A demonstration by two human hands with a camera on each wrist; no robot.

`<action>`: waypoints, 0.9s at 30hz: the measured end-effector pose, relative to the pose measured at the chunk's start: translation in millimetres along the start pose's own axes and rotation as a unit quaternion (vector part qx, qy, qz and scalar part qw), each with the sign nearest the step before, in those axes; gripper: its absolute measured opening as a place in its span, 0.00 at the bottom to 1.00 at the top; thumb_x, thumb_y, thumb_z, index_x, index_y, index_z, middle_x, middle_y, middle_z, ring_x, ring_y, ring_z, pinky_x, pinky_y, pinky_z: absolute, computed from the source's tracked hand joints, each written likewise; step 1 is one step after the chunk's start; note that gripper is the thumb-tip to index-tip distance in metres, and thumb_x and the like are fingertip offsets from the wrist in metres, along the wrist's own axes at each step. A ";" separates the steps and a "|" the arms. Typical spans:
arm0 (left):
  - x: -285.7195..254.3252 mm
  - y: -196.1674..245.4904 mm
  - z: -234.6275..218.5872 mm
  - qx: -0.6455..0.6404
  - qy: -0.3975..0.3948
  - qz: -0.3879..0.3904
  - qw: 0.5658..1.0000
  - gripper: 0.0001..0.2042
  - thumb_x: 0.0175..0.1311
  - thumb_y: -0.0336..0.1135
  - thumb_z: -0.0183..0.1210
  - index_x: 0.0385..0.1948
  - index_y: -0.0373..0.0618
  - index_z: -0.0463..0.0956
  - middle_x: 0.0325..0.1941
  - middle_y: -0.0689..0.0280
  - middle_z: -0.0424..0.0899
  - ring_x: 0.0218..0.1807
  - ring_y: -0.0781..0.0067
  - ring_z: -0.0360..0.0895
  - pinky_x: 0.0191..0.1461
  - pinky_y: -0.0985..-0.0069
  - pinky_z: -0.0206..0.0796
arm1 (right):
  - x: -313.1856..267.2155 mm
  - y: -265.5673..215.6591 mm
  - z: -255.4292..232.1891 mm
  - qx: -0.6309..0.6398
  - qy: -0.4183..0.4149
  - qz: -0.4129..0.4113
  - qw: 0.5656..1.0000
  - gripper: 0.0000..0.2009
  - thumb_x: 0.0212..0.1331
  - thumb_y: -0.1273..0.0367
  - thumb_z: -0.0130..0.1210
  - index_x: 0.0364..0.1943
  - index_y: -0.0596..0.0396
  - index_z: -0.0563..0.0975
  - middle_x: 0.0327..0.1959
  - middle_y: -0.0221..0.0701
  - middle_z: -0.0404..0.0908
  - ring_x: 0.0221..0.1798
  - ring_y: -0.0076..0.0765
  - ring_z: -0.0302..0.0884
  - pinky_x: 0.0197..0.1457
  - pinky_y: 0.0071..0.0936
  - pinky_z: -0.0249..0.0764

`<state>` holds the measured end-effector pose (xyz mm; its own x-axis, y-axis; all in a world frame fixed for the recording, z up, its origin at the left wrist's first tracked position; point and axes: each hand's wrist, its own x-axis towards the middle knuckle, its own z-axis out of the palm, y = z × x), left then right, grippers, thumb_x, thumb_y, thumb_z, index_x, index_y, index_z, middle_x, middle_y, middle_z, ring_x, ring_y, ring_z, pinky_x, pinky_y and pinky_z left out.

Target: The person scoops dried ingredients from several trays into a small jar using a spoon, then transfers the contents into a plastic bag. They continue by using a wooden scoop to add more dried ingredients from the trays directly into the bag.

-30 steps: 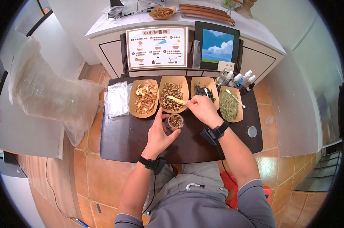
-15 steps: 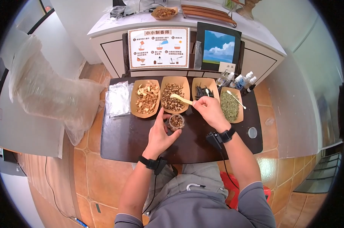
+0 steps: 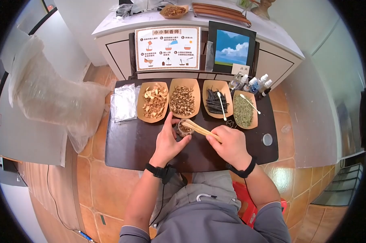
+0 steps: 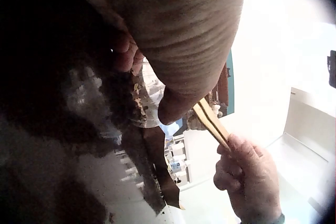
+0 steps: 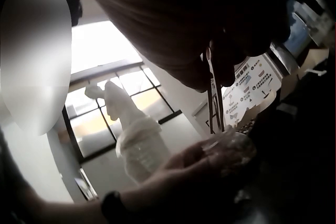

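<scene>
A small clear jar (image 3: 179,130) partly filled with chopped brown bits stands on the dark table, and my left hand (image 3: 166,142) curls thumb and fingers round its side. My right hand (image 3: 231,145) pinches a pair of wooden tweezers (image 3: 203,131) near the back end. Their tips are at the jar's mouth. Both arms of the tweezers (image 5: 214,103) show in the right wrist view. In the left wrist view the thumb lies against the jar (image 4: 151,113). Just beyond the jar, a paper tray (image 3: 185,82) holds the same brown bits.
To the left are a tray of pale dried slices (image 3: 155,101) and clear bags (image 3: 124,103). On the right sit dark strips (image 3: 216,101) with a white scoop, green dried herb (image 3: 242,111), spray bottles (image 3: 253,85) and a round lid (image 3: 267,139). A printed sheet (image 3: 168,48) stands behind.
My right hand has drawn back toward me, bringing the tweezers from over the tray of brown bits to the jar's mouth. My left hand keeps its hold on the jar.
</scene>
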<state>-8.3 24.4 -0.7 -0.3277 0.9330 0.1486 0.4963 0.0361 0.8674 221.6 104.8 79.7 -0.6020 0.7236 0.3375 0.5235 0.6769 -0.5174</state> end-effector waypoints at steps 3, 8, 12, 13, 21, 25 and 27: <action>-0.1 -1.1 -0.5 0.000 0.003 0.002 1.000 0.55 0.53 0.34 0.80 0.83 0.37 0.51 0.61 0.65 0.84 0.34 0.75 0.72 0.42 0.75 0.74 | -2.4 -2.0 1.0 -0.045 0.007 -0.062 0.997 0.11 0.64 0.61 0.71 0.35 0.49 0.81 0.29 0.32 0.81 0.30 0.46 0.83 0.32 0.43 0.76; -0.1 -1.4 1.1 -0.005 0.004 0.005 1.000 0.55 0.53 0.34 0.79 0.83 0.37 0.52 0.61 0.65 0.84 0.34 0.75 0.72 0.42 0.75 0.74 | 3.4 -4.4 -5.3 0.014 0.037 -0.023 0.999 0.10 0.66 0.61 0.70 0.35 0.51 0.84 0.30 0.33 0.84 0.30 0.48 0.84 0.33 0.43 0.77; -0.6 -0.2 1.2 -0.001 0.005 -0.001 1.000 0.55 0.53 0.34 0.79 0.83 0.36 0.51 0.60 0.65 0.84 0.34 0.75 0.72 0.42 0.75 0.74 | 26.6 4.6 -6.2 0.034 0.071 0.061 0.995 0.14 0.71 0.59 0.66 0.30 0.53 0.85 0.25 0.39 0.85 0.29 0.54 0.84 0.33 0.47 0.77; -0.1 -0.1 0.4 0.001 0.004 -0.005 1.000 0.56 0.53 0.34 0.79 0.83 0.36 0.51 0.60 0.65 0.84 0.34 0.75 0.72 0.42 0.75 0.74 | 32.9 6.6 -6.5 0.033 0.073 0.060 0.995 0.14 0.71 0.59 0.66 0.30 0.53 0.85 0.25 0.39 0.85 0.29 0.54 0.84 0.33 0.47 0.77; 0.0 -3.5 0.9 -0.002 0.006 0.003 1.000 0.56 0.53 0.34 0.80 0.84 0.36 0.50 0.60 0.65 0.84 0.34 0.75 0.73 0.42 0.76 0.74 | 64.7 7.9 -6.0 -0.154 -0.030 0.062 0.986 0.21 0.74 0.54 0.60 0.25 0.53 0.83 0.23 0.42 0.84 0.29 0.56 0.86 0.33 0.51 0.79; 0.2 -1.1 0.3 -0.001 0.003 0.000 1.000 0.56 0.54 0.34 0.79 0.84 0.36 0.51 0.61 0.64 0.84 0.34 0.75 0.73 0.42 0.76 0.74 | 74.0 2.3 -6.1 -0.219 -0.047 0.028 0.974 0.20 0.72 0.54 0.61 0.26 0.52 0.85 0.23 0.40 0.86 0.29 0.54 0.87 0.34 0.50 0.80; 0.5 0.0 0.2 -0.001 0.001 -0.002 1.000 0.56 0.53 0.34 0.80 0.84 0.36 0.51 0.61 0.64 0.84 0.34 0.75 0.73 0.41 0.76 0.74 | 75.2 4.8 1.9 -0.206 -0.051 0.036 0.977 0.21 0.72 0.53 0.60 0.25 0.52 0.85 0.22 0.40 0.85 0.30 0.55 0.86 0.35 0.51 0.80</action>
<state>-8.4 24.9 -0.8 -0.3310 0.9321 0.1471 0.4930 0.0379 0.8692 177.7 162.3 101.1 -0.6010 0.7679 0.2215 0.7517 0.6373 -0.1700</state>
